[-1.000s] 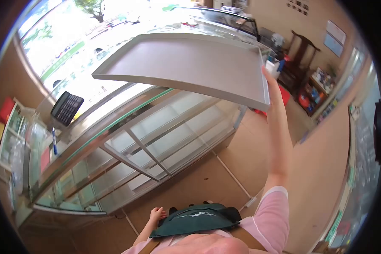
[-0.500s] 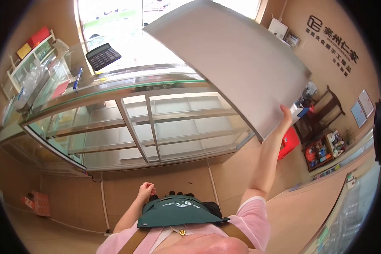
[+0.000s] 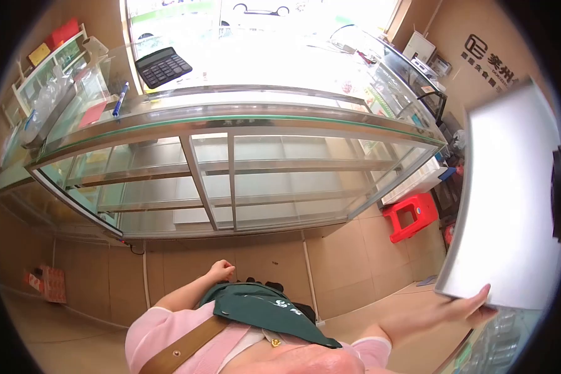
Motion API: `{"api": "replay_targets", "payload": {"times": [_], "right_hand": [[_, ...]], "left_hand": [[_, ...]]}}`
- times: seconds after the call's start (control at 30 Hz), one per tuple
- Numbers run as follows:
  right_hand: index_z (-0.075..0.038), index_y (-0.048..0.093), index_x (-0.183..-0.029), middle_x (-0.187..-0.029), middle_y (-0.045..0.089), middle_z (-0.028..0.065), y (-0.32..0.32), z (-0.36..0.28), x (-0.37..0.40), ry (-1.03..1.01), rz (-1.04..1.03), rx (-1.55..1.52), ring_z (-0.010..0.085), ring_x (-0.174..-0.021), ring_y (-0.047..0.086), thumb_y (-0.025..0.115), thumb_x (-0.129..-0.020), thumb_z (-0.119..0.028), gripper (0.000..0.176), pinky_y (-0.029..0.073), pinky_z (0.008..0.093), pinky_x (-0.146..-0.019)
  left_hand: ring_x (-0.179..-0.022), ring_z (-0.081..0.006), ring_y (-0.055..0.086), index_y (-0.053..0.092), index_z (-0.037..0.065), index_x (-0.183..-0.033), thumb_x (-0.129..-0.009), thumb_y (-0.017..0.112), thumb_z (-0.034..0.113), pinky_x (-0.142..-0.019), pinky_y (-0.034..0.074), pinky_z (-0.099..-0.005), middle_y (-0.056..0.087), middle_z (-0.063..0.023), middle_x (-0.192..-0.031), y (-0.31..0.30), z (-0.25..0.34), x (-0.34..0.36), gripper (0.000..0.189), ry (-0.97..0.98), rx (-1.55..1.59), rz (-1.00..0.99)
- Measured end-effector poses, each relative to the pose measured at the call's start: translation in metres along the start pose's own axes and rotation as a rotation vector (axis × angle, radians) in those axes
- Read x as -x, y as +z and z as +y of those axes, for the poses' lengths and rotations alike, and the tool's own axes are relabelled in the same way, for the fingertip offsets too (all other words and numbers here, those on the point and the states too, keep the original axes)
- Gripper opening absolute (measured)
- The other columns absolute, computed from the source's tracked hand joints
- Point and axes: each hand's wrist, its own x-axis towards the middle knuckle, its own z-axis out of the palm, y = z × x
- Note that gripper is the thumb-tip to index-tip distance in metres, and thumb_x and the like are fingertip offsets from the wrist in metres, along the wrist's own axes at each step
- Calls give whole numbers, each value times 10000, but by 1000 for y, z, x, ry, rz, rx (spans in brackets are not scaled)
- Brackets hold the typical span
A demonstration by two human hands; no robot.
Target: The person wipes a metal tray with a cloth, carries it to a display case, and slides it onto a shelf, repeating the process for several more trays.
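Observation:
A flat, pale rectangular panel [image 3: 508, 199] stands tilted upright at the far right. My right hand [image 3: 477, 304] grips its lower edge, thumb on the near face; the other fingers are partly hidden, and the hand is slightly blurred. My left hand [image 3: 220, 271] is curled in a loose fist beside the dark green apron [image 3: 255, 311], and nothing shows in it. Ahead of me is a glass display counter [image 3: 230, 123] with sliding doors, apart from both hands.
On the counter top lie a calculator [image 3: 162, 67], a blue pen [image 3: 120, 100] and a pink card [image 3: 94, 113]. A red stool [image 3: 411, 216] stands on the floor at its right end. Clear plastic containers [image 3: 502, 343] are at the lower right, below the panel.
My right hand has swung the panel from above the counter to the far right and lower. The counter's right end and the red stool now show more fully. My left hand stays curled.

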Motion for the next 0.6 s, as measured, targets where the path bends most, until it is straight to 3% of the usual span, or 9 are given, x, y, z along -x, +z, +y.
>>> {"api": "replay_targets", "payload": {"times": [0.07,0.17,0.2,0.3,0.37,0.43,0.53,0.6], "right_hand": [[107,506,-1009,-910,597,172,-1,-24,2,-166,-49,227,201,-768,588,667,-779,-120,361,489,278,-638],[95,511,-1028,-823,614,123,-46,6,2,-58,-247,606,171,-721,581,655,-795,-129,354,472,276,-591],[76,522,-935,-737,577,104,-45,2,6,-66,-301,725,191,-632,570,631,-797,-151,287,470,323,-538],[39,538,-941,-683,579,100,-67,36,15,-36,-405,975,261,-606,577,638,-768,-175,293,469,378,-549],[-22,569,-1052,-842,638,170,-96,87,30,118,-469,1210,363,-748,614,620,-744,-208,364,473,459,-624],[14,562,-1062,-864,637,178,-104,105,63,391,-554,1236,341,-760,607,607,-744,-242,412,476,436,-656],[69,558,-1062,-880,628,205,-136,147,144,551,-681,1006,312,-750,579,612,-692,-245,488,473,426,-686],[77,569,-1049,-923,611,236,-156,179,197,897,-874,1064,308,-776,569,616,-660,-215,489,469,431,-710]], "left_hand": [[-625,-149,610,562,2,-929,-840,611,224,-538,514,-282,622,-77,-749,6,6,-9,245,27,-30,-32],[-639,-148,615,566,3,-924,-838,610,222,-548,515,-279,628,-78,-754,19,24,-16,240,106,-37,-73],[-643,-147,615,566,1,-929,-837,610,222,-551,515,-277,629,-79,-757,23,32,-17,243,119,-44,-90],[-651,-146,616,564,-3,-942,-837,609,221,-560,514,-273,633,-83,-767,39,51,-10,252,150,-41,-138],[-653,-147,617,564,-8,-950,-838,607,222,-564,513,-269,637,-87,-776,49,57,-6,259,167,-12,-167],[-648,-147,615,565,-12,-954,-843,603,235,-562,516,-273,637,-85,-775,60,52,-4,274,162,3,-221],[-641,-142,614,567,-8,-950,-847,601,244,-556,520,-269,634,-87,-769,71,56,19,274,122,21,-289],[-646,-145,619,576,10,-953,-849,598,255,-552,516,-262,635,-86,-765,77,50,27,267,87,40,-317]]}}
